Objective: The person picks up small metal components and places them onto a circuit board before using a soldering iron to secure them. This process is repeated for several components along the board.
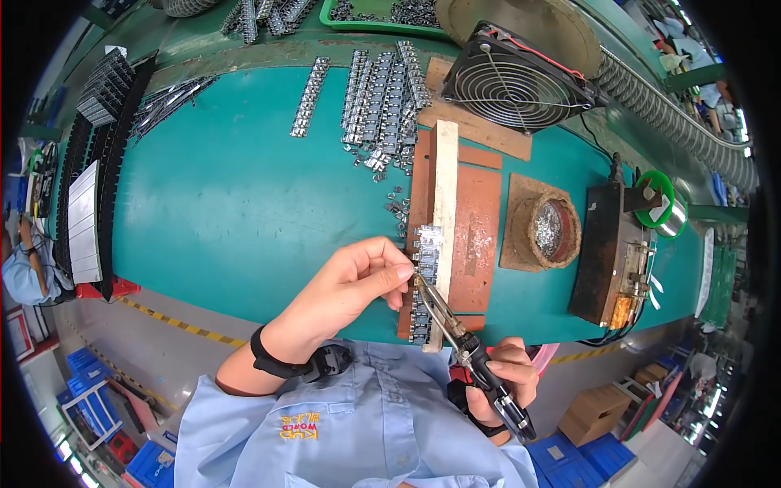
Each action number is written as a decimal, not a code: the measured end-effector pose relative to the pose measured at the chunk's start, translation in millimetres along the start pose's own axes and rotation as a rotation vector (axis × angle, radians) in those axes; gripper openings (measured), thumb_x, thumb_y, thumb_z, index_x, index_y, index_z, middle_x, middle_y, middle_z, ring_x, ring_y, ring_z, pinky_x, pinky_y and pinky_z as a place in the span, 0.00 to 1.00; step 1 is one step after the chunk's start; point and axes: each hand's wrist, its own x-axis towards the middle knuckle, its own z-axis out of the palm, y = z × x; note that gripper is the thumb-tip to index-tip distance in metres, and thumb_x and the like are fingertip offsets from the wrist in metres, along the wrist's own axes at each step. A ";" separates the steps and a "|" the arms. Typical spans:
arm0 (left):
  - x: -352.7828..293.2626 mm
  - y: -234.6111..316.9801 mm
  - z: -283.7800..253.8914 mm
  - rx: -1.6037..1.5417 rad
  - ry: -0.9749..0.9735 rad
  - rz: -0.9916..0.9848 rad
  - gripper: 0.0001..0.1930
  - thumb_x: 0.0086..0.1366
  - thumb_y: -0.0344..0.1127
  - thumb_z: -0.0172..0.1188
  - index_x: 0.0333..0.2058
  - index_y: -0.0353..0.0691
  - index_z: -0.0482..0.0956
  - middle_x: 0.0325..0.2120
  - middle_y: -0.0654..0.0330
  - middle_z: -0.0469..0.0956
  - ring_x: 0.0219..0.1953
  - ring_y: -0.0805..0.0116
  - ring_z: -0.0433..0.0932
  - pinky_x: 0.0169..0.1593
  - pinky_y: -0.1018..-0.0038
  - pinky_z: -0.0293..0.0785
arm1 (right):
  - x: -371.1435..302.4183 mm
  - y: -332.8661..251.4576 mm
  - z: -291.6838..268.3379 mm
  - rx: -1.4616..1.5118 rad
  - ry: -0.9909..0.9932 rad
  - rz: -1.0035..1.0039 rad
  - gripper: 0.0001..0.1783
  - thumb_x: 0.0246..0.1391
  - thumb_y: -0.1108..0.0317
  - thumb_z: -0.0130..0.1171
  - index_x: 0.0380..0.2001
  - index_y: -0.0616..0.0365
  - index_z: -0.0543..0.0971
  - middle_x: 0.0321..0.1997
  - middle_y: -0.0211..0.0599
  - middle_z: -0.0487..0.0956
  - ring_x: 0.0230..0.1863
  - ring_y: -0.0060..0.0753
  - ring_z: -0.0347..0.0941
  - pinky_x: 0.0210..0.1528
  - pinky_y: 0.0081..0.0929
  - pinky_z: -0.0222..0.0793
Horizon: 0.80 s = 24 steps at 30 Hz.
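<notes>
My right hand (pixel 506 378) is wrapped round the black handle of a soldering iron (pixel 468 346), with a thin metal tube running along its shaft. The iron slants up and left, its tip at a strip of small circuit boards (pixel 428 242). That strip lies along the left side of a pale wooden bar (pixel 444 175) on a reddish-brown board (pixel 476 236). Pinched together at the strip, close to the iron's tip, are the thumb and fingers of my left hand (pixel 346 281); anything between them is too small to make out. Loose small metal parts (pixel 397 203) lie just beyond.
More board strips (pixel 378 98) are piled at the back, with a single strip (pixel 310 96) to their left. On the right are a black fan (pixel 521 81), a round brown pot (pixel 553 232), a dark box (pixel 598 252) and a green solder spool (pixel 655 199). Black racks (pixel 106 179) stand left.
</notes>
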 end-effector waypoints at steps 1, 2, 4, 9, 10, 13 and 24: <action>-0.1 -0.1 0.0 0.004 0.002 0.000 0.07 0.61 0.34 0.51 0.30 0.36 0.70 0.25 0.64 0.72 0.26 0.78 0.71 0.32 0.82 0.67 | 0.0 0.1 0.5 -0.002 0.001 -0.006 0.21 0.31 0.67 0.68 0.31 0.59 0.72 0.21 0.35 0.71 0.21 0.33 0.66 0.25 0.27 0.63; -0.1 -0.1 0.0 0.008 0.004 0.000 0.07 0.61 0.34 0.51 0.31 0.36 0.70 0.25 0.64 0.72 0.26 0.78 0.71 0.32 0.82 0.67 | -0.1 0.3 0.8 -0.004 0.002 -0.013 0.21 0.31 0.67 0.68 0.31 0.59 0.72 0.21 0.34 0.71 0.21 0.33 0.66 0.25 0.27 0.63; -0.1 -0.5 0.0 0.010 0.006 0.001 0.07 0.62 0.33 0.51 0.31 0.36 0.70 0.25 0.64 0.72 0.26 0.78 0.71 0.32 0.82 0.67 | 0.3 0.4 0.7 -0.004 0.004 -0.019 0.21 0.31 0.67 0.68 0.31 0.59 0.72 0.21 0.34 0.71 0.21 0.33 0.66 0.25 0.27 0.62; 0.2 -0.3 -0.4 0.009 0.007 -0.001 0.07 0.62 0.33 0.51 0.31 0.35 0.70 0.25 0.64 0.72 0.26 0.78 0.71 0.32 0.82 0.68 | 1.8 -1.9 -1.1 -0.054 -0.032 -0.044 0.21 0.31 0.66 0.68 0.31 0.59 0.72 0.21 0.35 0.71 0.21 0.33 0.66 0.25 0.27 0.62; 0.2 -0.3 -0.2 0.008 0.007 -0.004 0.07 0.62 0.33 0.51 0.31 0.35 0.70 0.25 0.64 0.72 0.26 0.78 0.71 0.32 0.82 0.68 | 0.5 -0.9 -1.1 -0.052 -0.022 -0.046 0.21 0.32 0.66 0.68 0.32 0.59 0.71 0.21 0.35 0.70 0.22 0.33 0.66 0.26 0.28 0.63; 0.1 0.8 0.6 0.002 0.004 0.001 0.06 0.62 0.33 0.51 0.31 0.35 0.70 0.25 0.64 0.72 0.26 0.78 0.71 0.32 0.82 0.68 | -5.1 4.4 -0.6 -0.023 0.046 -0.032 0.23 0.35 0.65 0.67 0.34 0.59 0.69 0.24 0.36 0.69 0.24 0.33 0.65 0.29 0.28 0.62; -2.0 2.1 7.4 0.136 0.139 0.077 0.05 0.61 0.30 0.50 0.31 0.35 0.70 0.25 0.63 0.71 0.25 0.77 0.70 0.30 0.81 0.67 | 0.4 32.8 16.6 0.063 0.421 0.175 0.23 0.43 0.59 0.61 0.39 0.57 0.65 0.28 0.34 0.62 0.25 0.24 0.60 0.25 0.16 0.55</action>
